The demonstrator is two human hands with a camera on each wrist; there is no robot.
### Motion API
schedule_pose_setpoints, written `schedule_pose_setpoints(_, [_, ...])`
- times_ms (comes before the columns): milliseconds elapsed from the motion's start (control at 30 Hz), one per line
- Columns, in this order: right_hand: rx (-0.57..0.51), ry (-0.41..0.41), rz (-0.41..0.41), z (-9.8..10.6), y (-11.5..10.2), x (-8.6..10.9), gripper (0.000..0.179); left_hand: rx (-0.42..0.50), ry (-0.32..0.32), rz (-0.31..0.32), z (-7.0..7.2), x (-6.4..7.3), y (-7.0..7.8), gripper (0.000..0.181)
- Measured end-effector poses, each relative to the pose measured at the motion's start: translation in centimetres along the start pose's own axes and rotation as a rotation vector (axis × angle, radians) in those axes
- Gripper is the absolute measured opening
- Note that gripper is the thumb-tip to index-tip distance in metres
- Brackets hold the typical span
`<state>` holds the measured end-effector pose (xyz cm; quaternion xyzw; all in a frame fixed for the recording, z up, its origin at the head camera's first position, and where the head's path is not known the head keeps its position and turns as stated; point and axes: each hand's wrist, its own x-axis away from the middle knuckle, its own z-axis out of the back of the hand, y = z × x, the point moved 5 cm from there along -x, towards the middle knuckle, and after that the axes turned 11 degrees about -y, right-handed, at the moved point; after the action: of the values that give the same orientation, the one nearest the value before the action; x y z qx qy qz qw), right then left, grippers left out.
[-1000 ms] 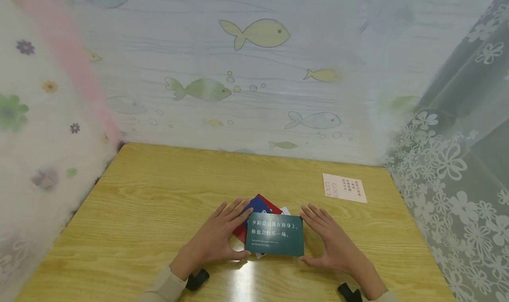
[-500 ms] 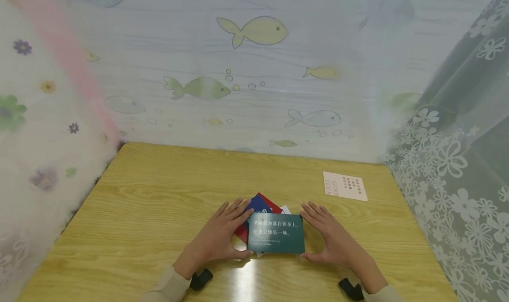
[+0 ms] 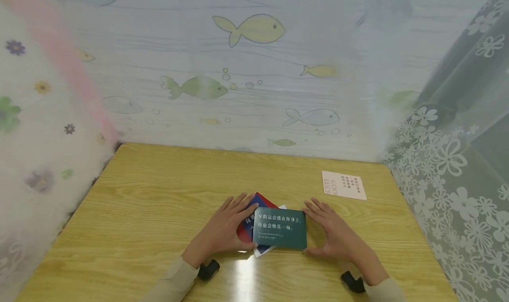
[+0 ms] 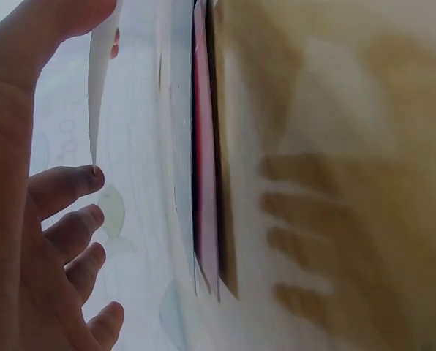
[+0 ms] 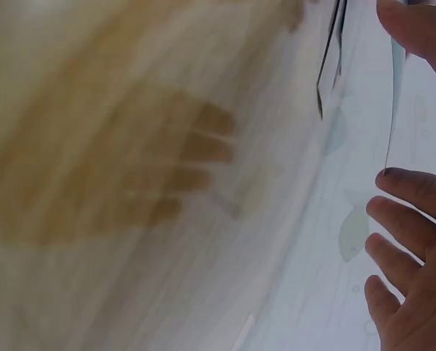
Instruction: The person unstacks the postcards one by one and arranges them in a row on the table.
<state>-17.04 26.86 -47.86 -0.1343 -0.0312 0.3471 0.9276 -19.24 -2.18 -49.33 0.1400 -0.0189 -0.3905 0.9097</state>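
Note:
A dark green card [image 3: 280,227] with white Chinese writing is held up between both hands. My left hand [image 3: 223,227] grips its left end, thumb at the lower corner and forefinger at the upper one. At its right end, my right hand [image 3: 338,233] pinches it in the same way. Both wrist views show the card edge-on, a thin strip [image 4: 97,88] clear of the cards below. Under it lies a loose pile: a blue card [image 3: 248,220], a red card [image 3: 265,199] and a white corner [image 3: 260,251]. The green card hides most of the pile.
A pale pink card [image 3: 343,185] marked "GOOD LUCK" lies toward the back right of the wooden table [image 3: 167,182]. A fish-print cloth [image 3: 250,116] hangs along the back edge. Lace curtain [image 3: 441,169] borders the right side.
Both hands have shifted the green card slightly to the right and up in the head view. More of the blue and white cards beneath it now shows. The pink card stays put.

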Motion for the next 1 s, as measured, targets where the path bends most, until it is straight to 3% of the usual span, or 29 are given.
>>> schedule_pose_setpoints(300, [0.000,-0.042,-0.065,0.4,2.3,-0.9,0.105,0.033,-0.072,0.023,-0.1,-3.2,-0.7,0.098])
schedule_pose_setpoints(500, [-0.047,-0.090,-0.109,0.4,3.5,-1.1,0.105,0.056,-0.124,0.035,-0.6,-4.5,-1.2,0.100])
schedule_pose_setpoints(767, [-0.092,-0.082,-0.116,0.8,5.2,-1.6,0.102,0.092,-0.176,0.066,-1.1,-6.2,-1.8,0.101])
schedule_pose_setpoints(1000, [-0.139,-0.097,-0.151,0.9,7.4,-2.5,0.101,0.133,-0.203,0.065,-1.0,-8.8,-2.8,0.101])
